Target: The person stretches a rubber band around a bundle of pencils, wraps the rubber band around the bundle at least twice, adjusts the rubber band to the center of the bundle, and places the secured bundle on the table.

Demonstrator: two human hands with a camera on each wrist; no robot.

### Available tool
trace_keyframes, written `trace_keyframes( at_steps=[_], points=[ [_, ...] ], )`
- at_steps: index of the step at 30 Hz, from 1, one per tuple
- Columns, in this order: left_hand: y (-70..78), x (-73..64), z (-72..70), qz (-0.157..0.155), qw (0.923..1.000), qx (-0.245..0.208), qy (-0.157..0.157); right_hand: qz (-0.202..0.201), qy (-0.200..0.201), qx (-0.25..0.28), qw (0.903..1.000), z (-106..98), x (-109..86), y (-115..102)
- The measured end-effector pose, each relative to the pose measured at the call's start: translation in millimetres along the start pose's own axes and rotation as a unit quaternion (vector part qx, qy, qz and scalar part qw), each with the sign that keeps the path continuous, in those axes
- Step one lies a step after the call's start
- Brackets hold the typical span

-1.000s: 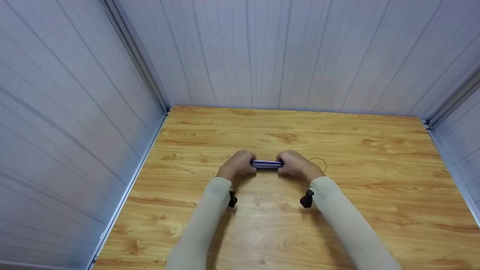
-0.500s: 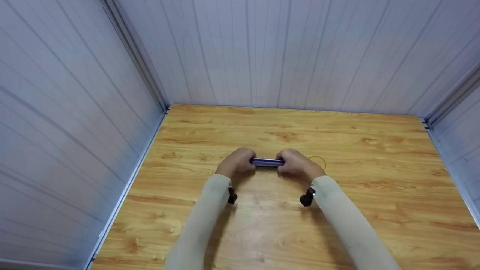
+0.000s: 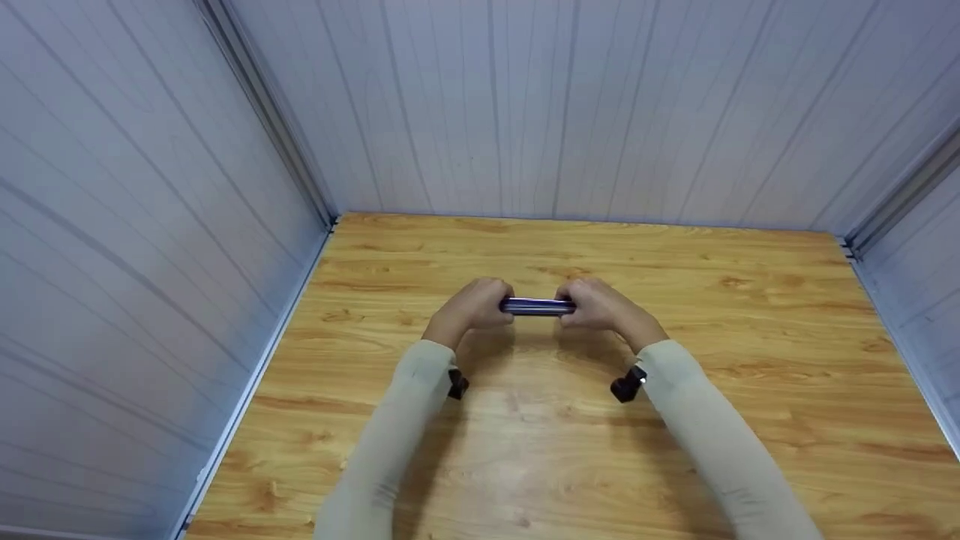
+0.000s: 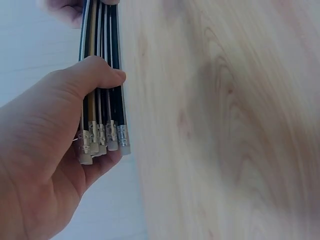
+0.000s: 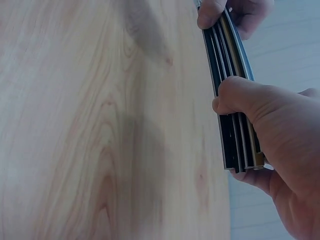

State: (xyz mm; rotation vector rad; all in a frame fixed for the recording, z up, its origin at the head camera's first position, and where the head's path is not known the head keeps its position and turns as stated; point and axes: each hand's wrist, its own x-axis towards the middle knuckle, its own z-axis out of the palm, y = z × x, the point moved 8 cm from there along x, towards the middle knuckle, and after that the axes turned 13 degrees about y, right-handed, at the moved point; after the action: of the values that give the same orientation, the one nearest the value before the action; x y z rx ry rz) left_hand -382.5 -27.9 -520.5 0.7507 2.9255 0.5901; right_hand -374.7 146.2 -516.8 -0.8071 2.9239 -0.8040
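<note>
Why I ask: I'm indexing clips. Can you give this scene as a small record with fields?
held object: bundle of pencils, side by side, roughly level across the person's front
left hand: left hand grips the end with whitish erasers and metal ferrules
right hand: right hand grips the opposite end
colours: mostly dark with pale stripes, one brownish-gold
count: cannot tell exactly
height: apparently off the table, judging by the shadows
surroundings: wood-grain tabletop, pale panelled walls
</note>
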Motion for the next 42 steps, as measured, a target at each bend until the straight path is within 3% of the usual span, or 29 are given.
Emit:
trace_keyframes(
  at_steps=[8,20,25,30,42],
  points=[
    [17.8,-7.8,-12.1,0.04,0.9991,-0.004,0.014,-0.005,0.01,-0.017,0.9998,-19.2,-11.0,-10.9],
    [33.2,-14.7,-12.8,0.095,0.9935,0.063,0.004,-0.049,0.027,-0.031,0.998,-31.0,-23.7,-26.7],
    [32.1,-13.9,-17.7,0.094,0.9917,0.085,0.024,-0.08,0.053,-0.037,0.9948,-34.6,-26.4,-32.5],
    [31.0,-13.6,-18.9,0.089,0.9923,0.082,0.026,-0.08,0.069,-0.037,0.9937,-37.4,-28.0,-30.8],
    [31.8,-15.0,-23.0,0.114,0.9899,0.067,0.051,-0.096,0.071,-0.044,0.9919,-37.1,-28.8,-33.4]
  ],
)
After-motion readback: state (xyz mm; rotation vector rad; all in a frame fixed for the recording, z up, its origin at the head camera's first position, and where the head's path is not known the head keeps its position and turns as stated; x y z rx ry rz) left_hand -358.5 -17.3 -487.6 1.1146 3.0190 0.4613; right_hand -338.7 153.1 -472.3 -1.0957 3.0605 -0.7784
